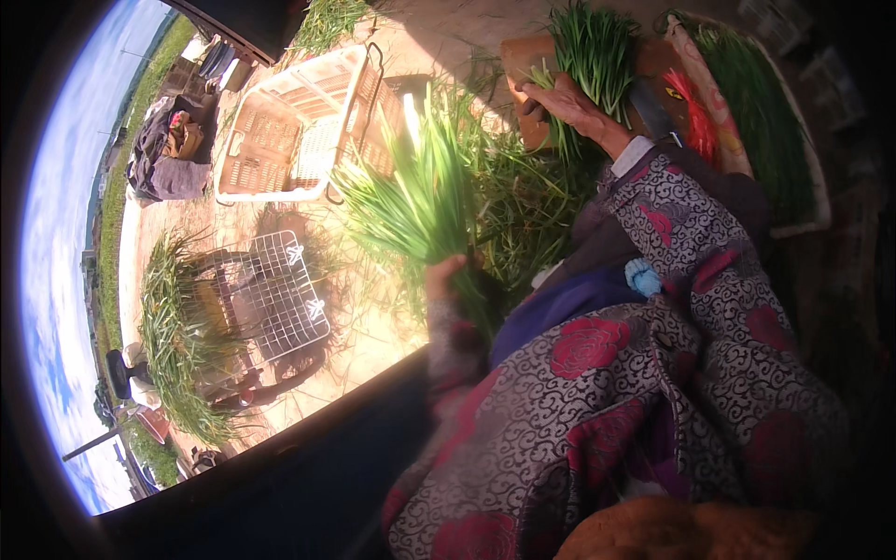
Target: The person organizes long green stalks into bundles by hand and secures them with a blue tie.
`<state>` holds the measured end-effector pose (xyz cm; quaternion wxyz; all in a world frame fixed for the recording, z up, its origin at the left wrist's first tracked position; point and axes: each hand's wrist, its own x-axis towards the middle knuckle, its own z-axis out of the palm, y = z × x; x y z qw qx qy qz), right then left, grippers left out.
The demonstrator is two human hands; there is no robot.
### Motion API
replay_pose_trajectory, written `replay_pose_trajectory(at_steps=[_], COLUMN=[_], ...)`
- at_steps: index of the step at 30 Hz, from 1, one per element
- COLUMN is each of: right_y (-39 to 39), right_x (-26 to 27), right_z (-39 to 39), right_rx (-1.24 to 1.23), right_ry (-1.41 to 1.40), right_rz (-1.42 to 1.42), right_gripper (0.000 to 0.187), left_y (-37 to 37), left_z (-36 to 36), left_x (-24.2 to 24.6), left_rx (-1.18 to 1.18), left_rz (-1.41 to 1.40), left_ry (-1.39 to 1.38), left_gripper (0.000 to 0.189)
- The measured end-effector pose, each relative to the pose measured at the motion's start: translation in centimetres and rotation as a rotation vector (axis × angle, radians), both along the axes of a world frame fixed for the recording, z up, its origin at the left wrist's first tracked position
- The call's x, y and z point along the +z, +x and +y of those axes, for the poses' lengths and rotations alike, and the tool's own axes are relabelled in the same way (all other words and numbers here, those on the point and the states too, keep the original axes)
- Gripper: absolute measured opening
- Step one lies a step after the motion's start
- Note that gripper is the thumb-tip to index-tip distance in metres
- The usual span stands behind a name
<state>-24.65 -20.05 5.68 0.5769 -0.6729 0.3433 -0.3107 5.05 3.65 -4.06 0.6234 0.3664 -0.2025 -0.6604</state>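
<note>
My left hand [448, 276] grips a large bunch of chive-like greens [420, 189], its leaves and pale stalks fanning up and to the left. Over a reddish-brown board [518, 66], my right hand [574, 108] is closed on a few stalks [540, 75] whose pale ends poke out past the fingers. Beside that hand, another bunch of the greens [591, 49] rests on the board. A flat dark blade, apparently a knife [649, 108], lies to its right, next to a bundle of red strips [698, 122].
Loose greens [525, 217] litter the ground below the board. A pale plastic crate [287, 126] stands left of my bunch, with a wire-mesh rack [280, 294] and heaped greens [175, 336] nearer. At right, a fabric-edged container [714, 105] holds more greens. A dark panel [315, 448] borders the lower left.
</note>
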Motion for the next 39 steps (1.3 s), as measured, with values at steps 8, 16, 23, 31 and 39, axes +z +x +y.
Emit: replay_pose_trajectory(at_steps=[8,16,23,31,39], right_y=[6.0,5.8,-2.1,4.3,8.6], right_x=[1.2,-0.2,-5.8,0.9,2.4], right_z=[1.0,3.2,-4.8,1.8,1.9], right_rx=[-0.178,-0.352,-0.781,-0.169,-0.14], right_ry=[0.347,0.309,0.366,0.257,0.238], right_rz=[-0.026,-0.396,-0.593,-0.114,-0.15], right_gripper=[0.044,0.023,0.028,0.055,0.04], left_y=[-2.5,-3.7,-4.4,-5.6,-3.2], left_z=[-1.0,-1.6,-0.1,1.1,-1.6], left_x=[1.7,1.8,5.9,13.7,1.3], left_rx=[0.001,0.038,0.089,0.187,-0.009], left_rz=[0.138,0.163,0.165,0.173,0.284], left_ry=[0.021,-0.038,0.152,0.194,-0.173], left_gripper=[0.039,0.037,0.031,0.039,0.069])
